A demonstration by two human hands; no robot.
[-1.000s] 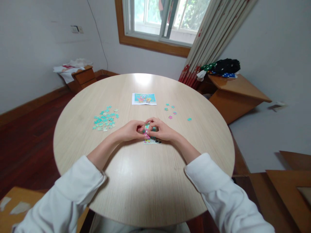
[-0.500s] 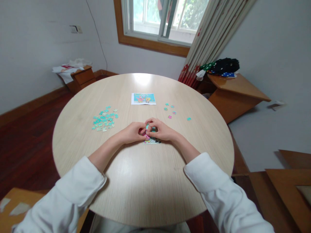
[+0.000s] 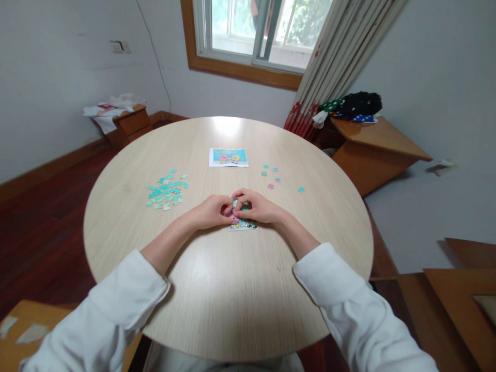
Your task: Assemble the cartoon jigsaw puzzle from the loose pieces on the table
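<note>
A partly joined jigsaw puzzle lies flat on the table, its upper part covered by my hands. My left hand is curled around the puzzle's left side, thumb and fingers closed on its pink part. From the right, my right hand reaches over it, thumb and fingertips pinched on a puzzle piece at the top left. The fingertips of both hands almost meet, and that piece is mostly hidden. Beyond them lies a printed picture card with a pink and a yellow cartoon figure.
Many loose teal puzzle pieces are heaped at the left of the round table. Several more pieces lie scattered to the right, one teal piece apart from them. A wooden cabinet with cloths stands beyond the right edge.
</note>
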